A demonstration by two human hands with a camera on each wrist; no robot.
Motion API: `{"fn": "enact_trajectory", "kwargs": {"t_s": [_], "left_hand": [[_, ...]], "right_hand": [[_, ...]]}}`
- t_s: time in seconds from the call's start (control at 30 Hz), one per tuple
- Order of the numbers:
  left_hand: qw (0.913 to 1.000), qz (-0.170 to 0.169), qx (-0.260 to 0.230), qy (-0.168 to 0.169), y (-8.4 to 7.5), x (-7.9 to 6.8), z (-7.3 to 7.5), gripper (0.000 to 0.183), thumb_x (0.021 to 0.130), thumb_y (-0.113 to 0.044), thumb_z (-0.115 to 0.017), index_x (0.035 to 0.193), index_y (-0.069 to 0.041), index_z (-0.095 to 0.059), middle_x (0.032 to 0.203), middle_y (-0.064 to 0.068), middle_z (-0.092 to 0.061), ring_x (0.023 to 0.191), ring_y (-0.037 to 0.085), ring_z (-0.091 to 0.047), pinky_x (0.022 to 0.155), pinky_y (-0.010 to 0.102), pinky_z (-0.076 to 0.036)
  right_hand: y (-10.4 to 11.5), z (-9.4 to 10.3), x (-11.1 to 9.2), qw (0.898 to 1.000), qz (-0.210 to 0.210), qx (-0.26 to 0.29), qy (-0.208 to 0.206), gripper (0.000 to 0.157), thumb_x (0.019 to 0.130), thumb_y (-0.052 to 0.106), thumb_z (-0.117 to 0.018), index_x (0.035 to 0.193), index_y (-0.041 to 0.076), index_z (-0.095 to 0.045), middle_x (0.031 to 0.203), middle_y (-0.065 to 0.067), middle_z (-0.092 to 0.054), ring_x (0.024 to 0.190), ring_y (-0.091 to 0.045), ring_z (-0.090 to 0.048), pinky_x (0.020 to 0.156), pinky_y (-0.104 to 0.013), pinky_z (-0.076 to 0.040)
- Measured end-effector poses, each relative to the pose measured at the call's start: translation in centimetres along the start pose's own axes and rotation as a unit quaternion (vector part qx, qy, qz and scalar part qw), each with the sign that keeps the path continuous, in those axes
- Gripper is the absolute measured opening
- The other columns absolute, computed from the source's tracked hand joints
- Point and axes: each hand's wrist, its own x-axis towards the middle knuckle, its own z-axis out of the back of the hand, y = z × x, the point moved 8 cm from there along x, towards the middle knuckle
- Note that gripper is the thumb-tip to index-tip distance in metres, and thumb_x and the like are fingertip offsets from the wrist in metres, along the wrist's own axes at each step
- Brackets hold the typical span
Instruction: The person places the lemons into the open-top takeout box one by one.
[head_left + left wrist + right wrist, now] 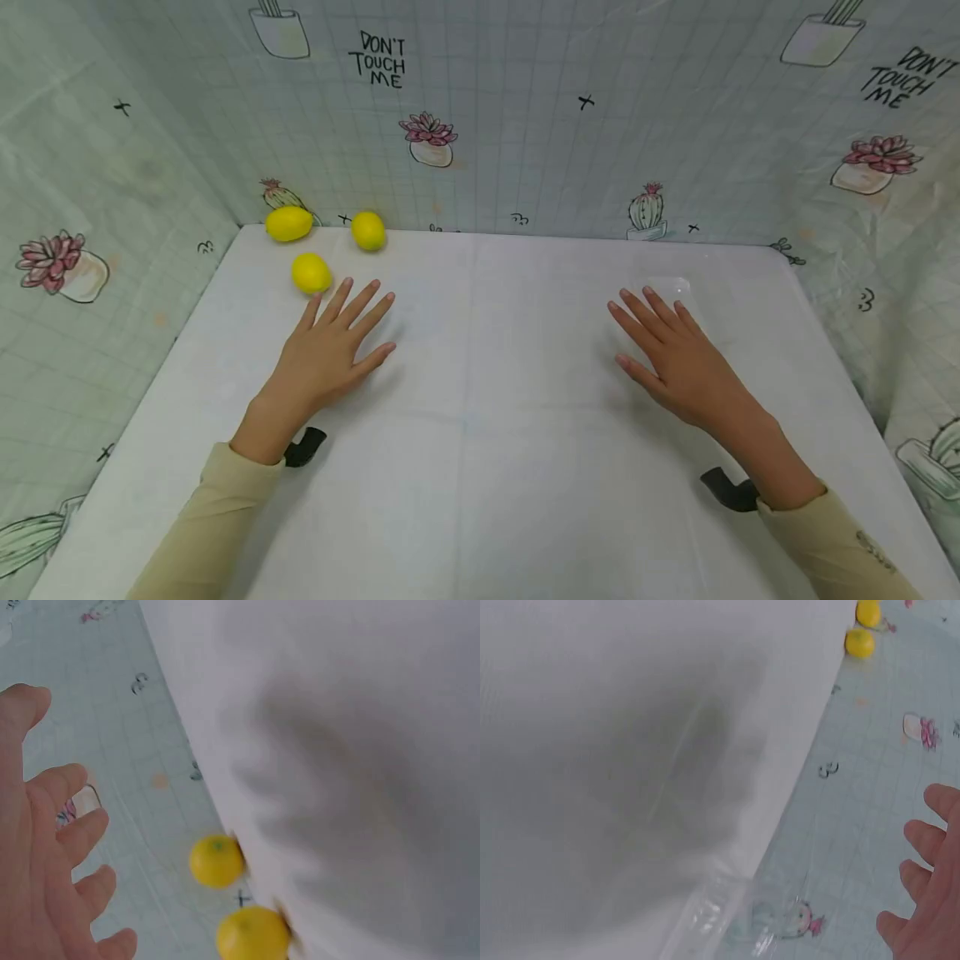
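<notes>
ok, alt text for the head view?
A person's left hand and right hand, fingers spread, hover empty above a white table. Three yellow lemons lie beyond the left hand; a faint, clear plastic object shows beyond the right.

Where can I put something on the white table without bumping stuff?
The biggest bare patch of the white table lies between the left hand and the right hand. Another runs along the far side, between the lemons and the clear plastic container. It's crowded at far left, lemons by the left hand, and far right, container by the right hand.
</notes>
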Motion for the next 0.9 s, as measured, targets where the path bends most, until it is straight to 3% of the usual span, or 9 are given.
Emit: {"fn": "enact_trajectory", "kwargs": {"t_s": [0.37, 0.53, 0.7, 0.9], "left_hand": [[0.9977, 0.055, 0.007, 0.039, 6.3, -0.4, 0.6, 0.067, 0.106, -0.054, -0.039, 0.163, -0.023, -0.023, 0.171, 0.006, -0.011, 0.155, 0.041, -0.006, 0.119, 0.07, -0.007], [0.9977, 0.059, 0.015, 0.029, 8.5, 0.1, 1.5, 0.066, 0.103, -0.038, -0.055, 0.16, -0.016, -0.03, 0.169, 0.013, -0.017, 0.15, 0.048, -0.016, 0.115, 0.073, -0.016], [0.9988, 0.019, 0.034, 0.029, 10.0, 1.3, 1.3, 0.071, 0.095, -0.022, -0.07, 0.156, -0.012, -0.035, 0.166, 0.017, -0.023, 0.146, 0.049, -0.025, 0.113, 0.071, -0.024], [0.9942, -0.101, 0.037, 0.005, 11.1, 2.2, 0.7, 0.076, 0.085, -0.001, -0.079, 0.151, -0.012, -0.044, 0.161, 0.018, -0.032, 0.143, 0.045, -0.032, 0.112, 0.065, -0.034]], "right_hand": [[-6.1, 2.7, -1.6, 0.998, -0.058, 0.001, -0.026, 0.067, 0.105, 0.037, -0.053, 0.162, 0.015, -0.025, 0.168, -0.015, -0.021, 0.156, -0.036, -0.01, 0.124, -0.058, -0.009], [-9.6, 3.5, -2.1, 0.995, -0.094, 0.017, -0.039, 0.066, 0.104, 0.029, -0.058, 0.161, 0.012, -0.029, 0.163, -0.021, -0.029, 0.15, -0.045, -0.023, 0.12, -0.063, -0.02], [-13.5, 3.7, -2.6, 0.988, -0.141, 0.053, -0.031, 0.06, 0.104, 0.021, -0.056, 0.158, 0.007, -0.033, 0.155, -0.028, -0.036, 0.139, -0.053, -0.033, 0.11, -0.071, -0.029], [-17.3, 3.5, -2.6, 0.981, -0.179, 0.071, -0.011, 0.052, 0.107, 0.018, -0.048, 0.154, 0.001, -0.037, 0.145, -0.035, -0.044, 0.126, -0.057, -0.045, 0.097, -0.072, -0.039]]}}
